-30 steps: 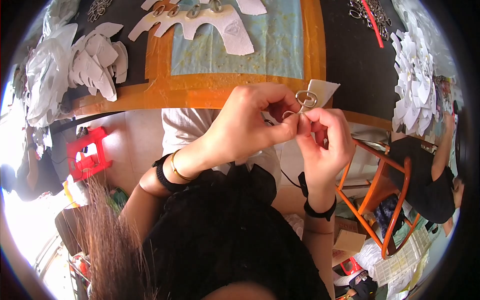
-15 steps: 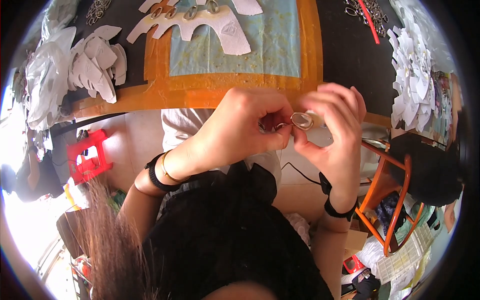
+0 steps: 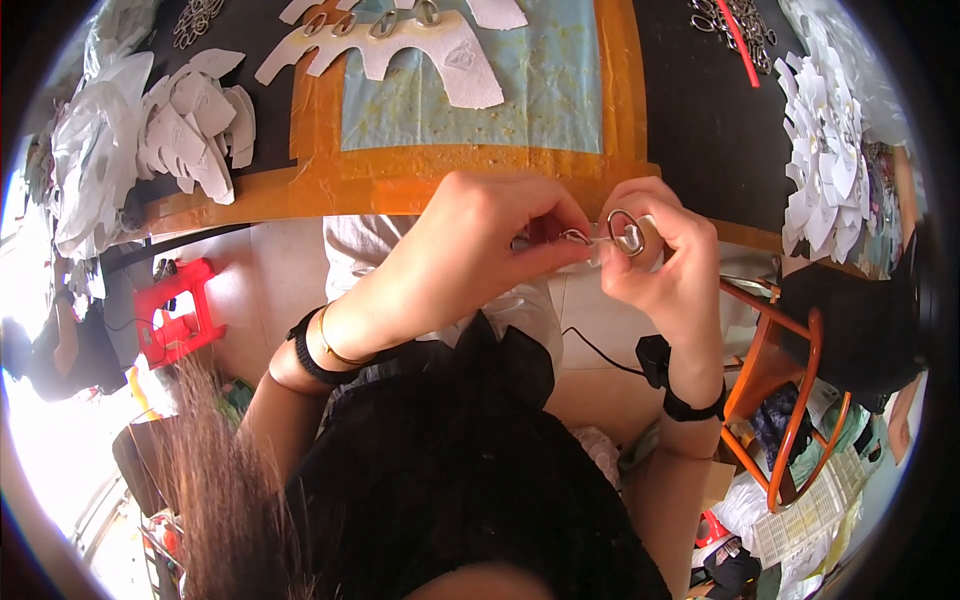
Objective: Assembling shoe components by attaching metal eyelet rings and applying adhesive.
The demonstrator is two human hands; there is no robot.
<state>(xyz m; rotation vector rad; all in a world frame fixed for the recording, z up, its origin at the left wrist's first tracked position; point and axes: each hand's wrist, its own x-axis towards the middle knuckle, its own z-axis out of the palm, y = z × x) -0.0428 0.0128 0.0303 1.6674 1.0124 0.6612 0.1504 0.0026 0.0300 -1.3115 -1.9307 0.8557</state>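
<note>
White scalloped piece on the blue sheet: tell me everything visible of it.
The white, scalloped, felt-like piece looks thin, with square-ended tabs along its lower edge and a broad right end bearing a faint grey emblem. Four silvery oval metal rings sit along its yellowish upper edge. It lies flat, mostly on the light-blue sheet, its left end crossing the orange-brown tape border. The left hand and right hand are apart from it.

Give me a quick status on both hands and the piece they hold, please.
Left hand and right hand pinching the pale piece. Piece mostly hidden, metal ring showing beside right hand. Nothing seen blocking; table edge just beyond.
</note>
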